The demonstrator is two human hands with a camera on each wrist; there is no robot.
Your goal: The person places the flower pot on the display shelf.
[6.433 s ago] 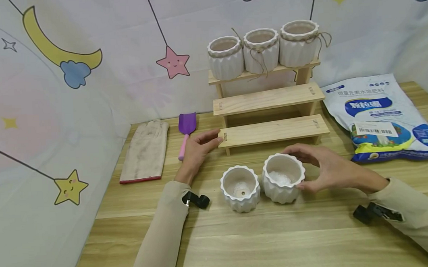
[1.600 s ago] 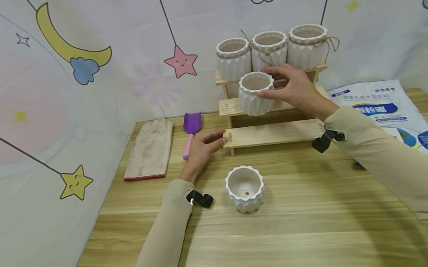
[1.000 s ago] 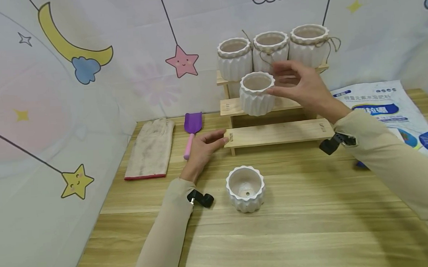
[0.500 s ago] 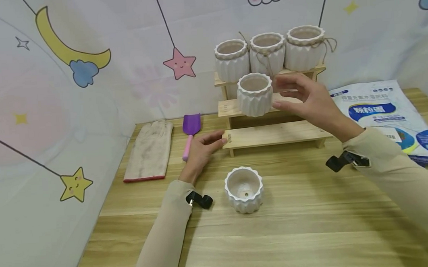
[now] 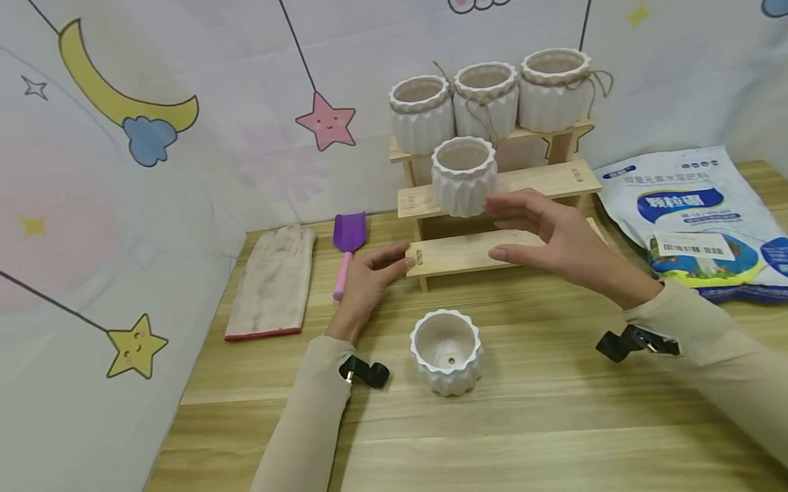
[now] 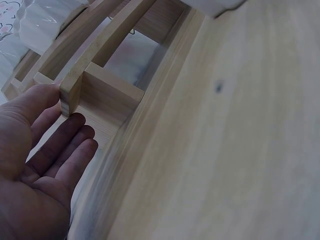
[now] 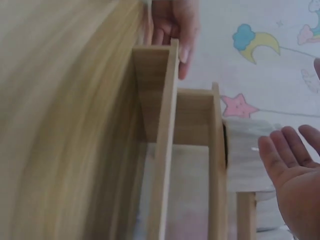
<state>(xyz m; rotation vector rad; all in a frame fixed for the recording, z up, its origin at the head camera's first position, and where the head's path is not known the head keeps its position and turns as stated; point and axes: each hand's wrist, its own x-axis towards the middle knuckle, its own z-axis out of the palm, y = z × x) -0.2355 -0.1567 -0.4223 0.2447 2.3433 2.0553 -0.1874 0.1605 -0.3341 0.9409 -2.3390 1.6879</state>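
My left hand (image 5: 369, 281) pinches the left end of the lowest step of a three-tier wooden plant stand (image 5: 461, 253); in the left wrist view, thumb and fingers (image 6: 75, 125) meet at the board's end. A white ribbed flower pot (image 5: 465, 179) with a scalloped rim stands upright on the middle step, toward its left. Just right of and below that pot, my right hand (image 5: 557, 241) hangs in front of the stand, fingers apart and holding nothing. A second white pot (image 5: 446, 355), with a drain hole in its bottom, stands on the table before the stand.
Three twine-tied white pots (image 5: 487, 104) line the top step. Left of the stand lie a purple hand trowel (image 5: 349, 233) with a pink handle and a beige work glove (image 5: 272, 282). A white and blue fertilizer bag (image 5: 707, 222) lies to the right.
My right hand lifted one pot from the table onto the middle step, let go, and has drawn back right and down. My left hand has stayed at the lowest step's end.
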